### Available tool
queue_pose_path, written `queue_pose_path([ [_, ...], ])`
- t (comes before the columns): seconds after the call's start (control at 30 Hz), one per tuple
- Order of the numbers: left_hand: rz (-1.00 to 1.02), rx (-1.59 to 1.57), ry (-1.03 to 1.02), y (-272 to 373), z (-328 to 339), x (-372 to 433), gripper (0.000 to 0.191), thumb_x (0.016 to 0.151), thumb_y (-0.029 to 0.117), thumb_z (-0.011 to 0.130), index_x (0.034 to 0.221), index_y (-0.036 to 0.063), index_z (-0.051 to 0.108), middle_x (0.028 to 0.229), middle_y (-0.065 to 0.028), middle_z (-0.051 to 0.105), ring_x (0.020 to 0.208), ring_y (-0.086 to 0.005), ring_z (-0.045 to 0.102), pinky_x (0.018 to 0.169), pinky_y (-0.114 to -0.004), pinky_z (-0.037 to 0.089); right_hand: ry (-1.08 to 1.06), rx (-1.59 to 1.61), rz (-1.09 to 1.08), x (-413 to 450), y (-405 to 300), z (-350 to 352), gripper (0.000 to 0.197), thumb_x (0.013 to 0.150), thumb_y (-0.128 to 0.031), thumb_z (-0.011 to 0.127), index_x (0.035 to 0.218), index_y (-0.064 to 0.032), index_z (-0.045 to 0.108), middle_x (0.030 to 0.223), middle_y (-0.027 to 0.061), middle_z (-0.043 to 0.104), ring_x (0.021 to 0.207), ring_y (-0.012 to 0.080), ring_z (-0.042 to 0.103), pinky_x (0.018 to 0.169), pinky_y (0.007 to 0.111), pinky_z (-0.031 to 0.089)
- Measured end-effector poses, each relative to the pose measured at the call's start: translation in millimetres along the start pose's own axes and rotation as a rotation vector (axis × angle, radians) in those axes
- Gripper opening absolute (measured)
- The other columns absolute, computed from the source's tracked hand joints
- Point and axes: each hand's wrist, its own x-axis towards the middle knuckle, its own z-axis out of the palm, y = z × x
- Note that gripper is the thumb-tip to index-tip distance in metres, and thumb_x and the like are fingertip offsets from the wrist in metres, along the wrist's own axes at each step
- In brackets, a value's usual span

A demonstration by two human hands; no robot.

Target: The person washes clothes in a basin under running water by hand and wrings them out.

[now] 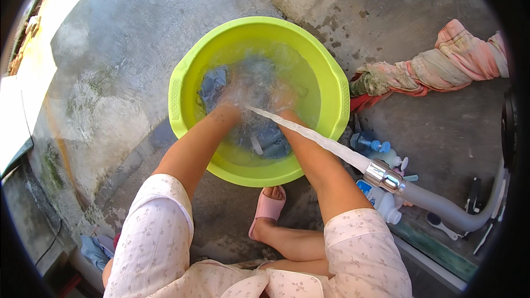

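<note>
A lime-green plastic basin (177, 91) stands on the concrete before me, partly filled with cloudy water. Dark blue-grey cloth (213, 82) lies soaked in it, rising above the surface at the left, and more of it shows near the front. My left hand (232, 93) and my right hand (284, 94) are plunged into the churning water by the cloth. Splash and foam blur their fingers, so any grip is hidden. A stream of water (308, 133) from a faucet with a chrome tip (384, 176) crosses above my right forearm and lands between the hands.
Twisted, stained pinkish cloth (430, 68) hangs or lies right of the basin. Pump bottles (372, 144), a white bottle (385, 205) and a brush (441, 225) stand or lie at lower right. My foot in a pink slipper (269, 211) is close to the basin's front rim.
</note>
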Motion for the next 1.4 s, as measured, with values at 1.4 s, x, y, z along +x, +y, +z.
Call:
queue_pose_path([
  [1.4,-0.094,-0.561,0.454,-44.2,-101.6,-120.2,0.041,0.084,0.008,0.051,0.124,0.0050,0.053,0.113,-0.0158,0.063,0.101,-0.0291,0.062,0.090,-0.039,0.048,0.705,-0.360,-0.778,-152.9,-91.8,-39.2,0.018,0.074,-0.003,0.056,0.090,-0.0059,0.048,0.087,0.0138,0.053,0.088,0.0340,0.055,0.073,0.046,0.045],
])
